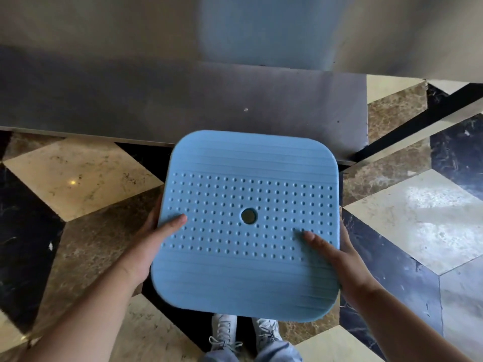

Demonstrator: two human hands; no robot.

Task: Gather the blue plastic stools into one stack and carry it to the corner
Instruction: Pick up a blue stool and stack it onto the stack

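Observation:
A blue plastic stool (247,202) fills the middle of the view, seen from straight above: a square seat with rounded corners, rows of dimples and a round hole in the centre. My left hand (150,246) grips its left edge, thumb on top. On the right edge, my right hand (337,257) holds it the same way. Whatever is below the seat, legs or other stools, is hidden. A faint blue reflection of the seat (264,32) shows on the glossy wall ahead.
A grey wall with a dark baseboard (183,100) stands directly ahead, ending at a corner on the right (366,113). The floor is patterned marble in beige, brown and black (78,178). My white shoes (243,333) are just under the stool.

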